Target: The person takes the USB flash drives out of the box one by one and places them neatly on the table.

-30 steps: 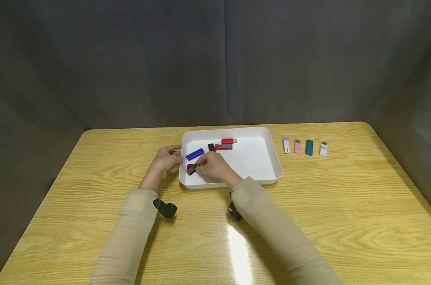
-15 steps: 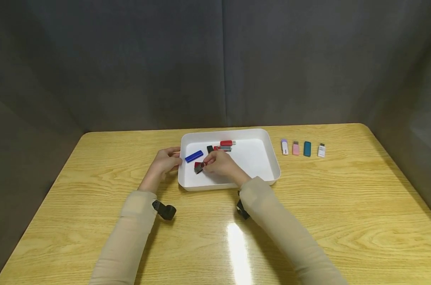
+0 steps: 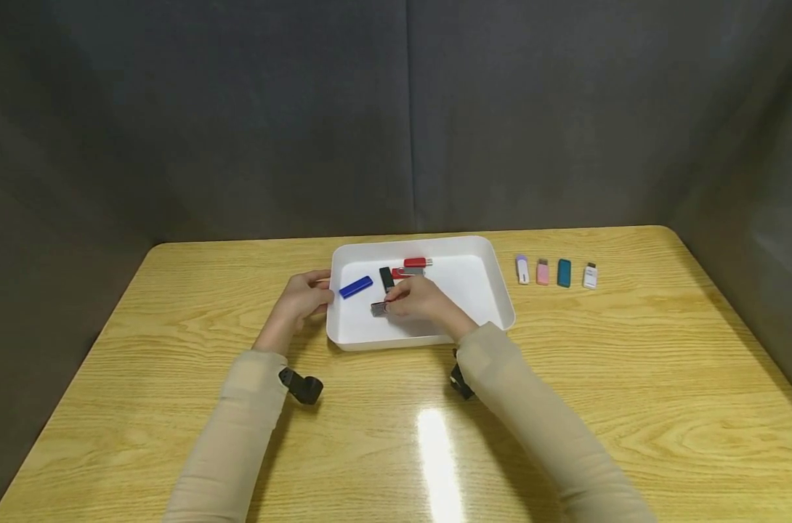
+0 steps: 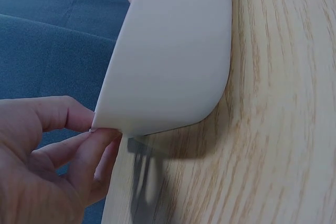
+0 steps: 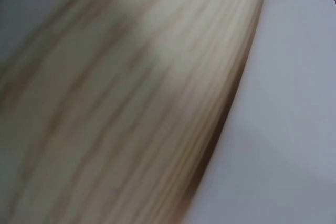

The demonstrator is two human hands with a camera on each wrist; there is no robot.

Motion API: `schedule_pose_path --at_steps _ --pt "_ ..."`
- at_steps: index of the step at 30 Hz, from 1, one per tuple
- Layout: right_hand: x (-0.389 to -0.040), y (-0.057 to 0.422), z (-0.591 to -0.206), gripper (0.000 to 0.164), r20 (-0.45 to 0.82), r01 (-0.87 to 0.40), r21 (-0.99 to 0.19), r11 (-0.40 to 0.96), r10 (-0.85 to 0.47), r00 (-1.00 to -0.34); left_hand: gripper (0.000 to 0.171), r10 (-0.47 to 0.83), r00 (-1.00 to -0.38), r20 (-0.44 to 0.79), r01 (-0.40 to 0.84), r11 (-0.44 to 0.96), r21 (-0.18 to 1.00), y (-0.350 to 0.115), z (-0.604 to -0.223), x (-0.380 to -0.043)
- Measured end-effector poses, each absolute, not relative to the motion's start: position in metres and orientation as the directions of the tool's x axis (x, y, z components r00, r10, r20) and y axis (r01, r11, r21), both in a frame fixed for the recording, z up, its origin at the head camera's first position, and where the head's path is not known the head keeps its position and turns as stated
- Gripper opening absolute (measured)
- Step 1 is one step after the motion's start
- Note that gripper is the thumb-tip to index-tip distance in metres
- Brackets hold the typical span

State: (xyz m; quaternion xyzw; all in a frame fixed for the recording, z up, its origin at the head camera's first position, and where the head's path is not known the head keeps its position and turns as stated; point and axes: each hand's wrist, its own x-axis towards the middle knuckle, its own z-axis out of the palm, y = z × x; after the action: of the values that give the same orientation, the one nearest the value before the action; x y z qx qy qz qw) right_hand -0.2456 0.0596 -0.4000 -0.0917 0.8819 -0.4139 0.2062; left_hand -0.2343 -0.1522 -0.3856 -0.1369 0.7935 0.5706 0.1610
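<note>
Inside a white plastic tray, my right hand pinches a USB flash drive whose dark metal end sticks out to the left; its other end is hidden by the fingers. My left hand holds the tray's left side, and in the left wrist view its thumb and fingers pinch the rim. Around the right hand in the tray lie a blue stick, a black one, a red and silver swivel drive and a red drive. The right hand is outside the right wrist view.
Right of the tray, a row of drives stands on the wooden table: white and purple, pink, teal and white. A dark grey curtain hangs behind the table.
The right hand has moved right inside the tray with the flash drive, which has turned more level; its red part no longer shows. The left hand keeps its hold on the tray.
</note>
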Motion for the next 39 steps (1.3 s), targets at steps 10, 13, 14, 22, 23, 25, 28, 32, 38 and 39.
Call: schedule_pose_path --at_steps 10,13,14,22,23,25,28,32,38,39 --pt "-0.247 0.088 -0.386 0.034 -0.307 0.166 -0.899 0.405 -0.315 -0.898 0.063 -0.037 -0.909 -0.415 -0.405 0.319 0.857 -0.150 -0.385 -0.235" --pt "-0.248 0.107 -0.377 0.039 -0.310 0.265 -0.948 0.179 -0.312 -0.898 0.063 -0.035 -0.910 -0.413 -0.400 0.330 0.855 -0.150 -0.385 -0.236" --pt "-0.249 0.114 -0.374 0.040 -0.306 0.287 -0.952 0.104 -0.313 -0.899 0.063 -0.038 -0.909 -0.414 -0.403 0.331 0.853 -0.150 -0.384 -0.236" --pt "-0.251 0.170 -0.351 0.036 -0.301 0.369 -0.904 -0.215 -0.291 -0.908 0.062 -0.045 -0.912 -0.407 -0.399 0.324 0.858 -0.153 -0.385 -0.235" --pt "-0.251 0.177 -0.349 0.031 -0.303 0.376 -0.894 -0.245 -0.287 -0.909 0.062 -0.046 -0.913 -0.405 -0.397 0.327 0.858 -0.153 -0.385 -0.234" --pt "-0.249 0.193 -0.345 0.024 -0.312 0.392 -0.868 -0.305 -0.280 -0.908 0.061 -0.048 -0.915 -0.400 -0.393 0.331 0.858 -0.153 -0.385 -0.233" --pt "-0.248 0.221 -0.344 0.016 -0.302 0.400 -0.826 -0.398 -0.287 -0.909 0.061 -0.047 -0.916 -0.399 -0.392 0.332 0.858 -0.152 -0.386 -0.233" --pt "-0.247 0.255 -0.343 0.022 -0.296 0.393 -0.783 -0.482 -0.268 -0.917 0.061 -0.045 -0.914 -0.404 -0.396 0.329 0.858 -0.151 -0.385 -0.233" --pt "-0.251 0.295 -0.350 0.022 -0.357 0.397 -0.709 -0.583 -0.190 -0.915 0.061 -0.066 -0.908 -0.413 -0.410 0.336 0.848 -0.155 -0.383 -0.232" --pt "-0.251 0.300 -0.352 0.022 -0.379 0.404 -0.686 -0.605 -0.177 -0.908 0.061 -0.069 -0.908 -0.413 -0.411 0.337 0.847 -0.156 -0.382 -0.231"
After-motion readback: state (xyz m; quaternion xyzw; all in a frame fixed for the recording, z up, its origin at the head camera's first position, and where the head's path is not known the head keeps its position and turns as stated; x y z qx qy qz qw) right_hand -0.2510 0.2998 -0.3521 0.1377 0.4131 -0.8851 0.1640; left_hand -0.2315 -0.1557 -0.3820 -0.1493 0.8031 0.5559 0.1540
